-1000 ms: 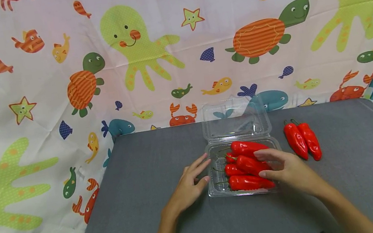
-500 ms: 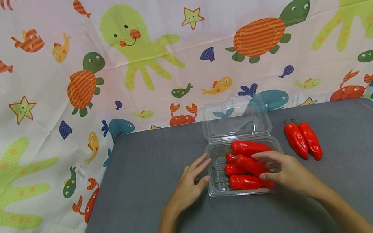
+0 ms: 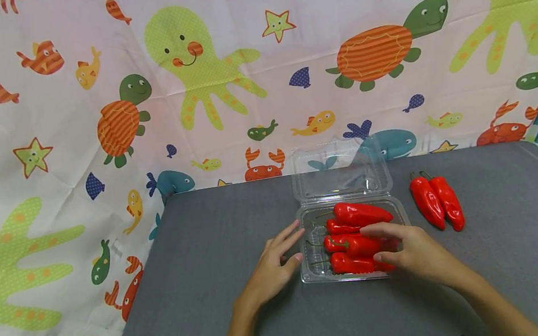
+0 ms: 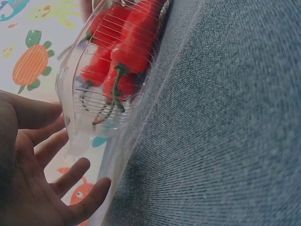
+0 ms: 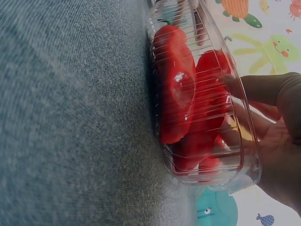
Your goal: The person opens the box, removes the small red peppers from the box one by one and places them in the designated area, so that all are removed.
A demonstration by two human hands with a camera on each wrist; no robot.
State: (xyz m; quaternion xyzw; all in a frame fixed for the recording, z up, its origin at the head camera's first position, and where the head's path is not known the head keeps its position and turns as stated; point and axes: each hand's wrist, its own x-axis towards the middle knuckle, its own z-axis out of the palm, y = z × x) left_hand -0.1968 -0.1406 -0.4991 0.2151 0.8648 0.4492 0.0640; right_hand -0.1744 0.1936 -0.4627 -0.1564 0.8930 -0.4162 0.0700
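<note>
Red pepper [image 3: 359, 246] hides its tip behind the right grip [image 3: 413, 249] pinching it — left grip [image 3: 271, 268] lies relaxed

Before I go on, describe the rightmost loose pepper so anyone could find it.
On the gray table, find the open clear container. To its right in the head view, two loose red peppers lie side by side. The rightmost pepper is the one farther from the container.

Soft, even light filled the head view, with faint shadows on the table [image 3: 197, 241] below centre; the dimmer right wrist view showed a white glint on a pepper [image 5: 175, 89] and blur at left
</note>
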